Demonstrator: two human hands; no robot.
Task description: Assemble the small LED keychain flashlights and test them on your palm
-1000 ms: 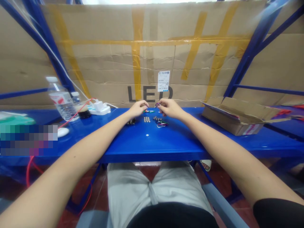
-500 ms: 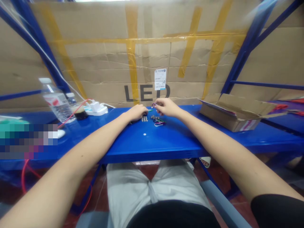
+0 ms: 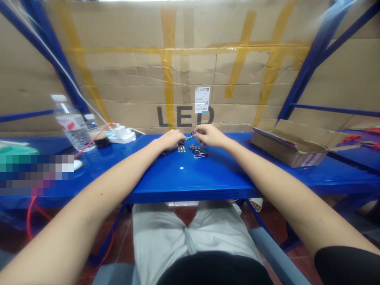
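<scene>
Both my arms reach far over the blue table point(image 3: 190, 178). My left hand point(image 3: 172, 139) is curled, its fingertips pinched on something small I cannot make out, next to a green clip point(image 3: 187, 138). My right hand point(image 3: 208, 135) is closed on a small purple carabiner clip point(image 3: 193, 133) held just above the table. Below the hands lie a cluster of small silver beads point(image 3: 181, 149) and a little pile of coloured clips point(image 3: 200, 152). A single white dot point(image 3: 181, 168) lies nearer to me.
An open cardboard box point(image 3: 293, 144) sits at the right. At the left stand a water bottle point(image 3: 69, 123), a dark jar point(image 3: 97, 134) and a white power strip point(image 3: 121, 135) with a red cable. A taped cardboard wall marked LED closes the back.
My left hand has dropped from above the green clip toward the beads and curled up. My right hand keeps the purple clip in about the same place. The camera shifted slightly.
</scene>
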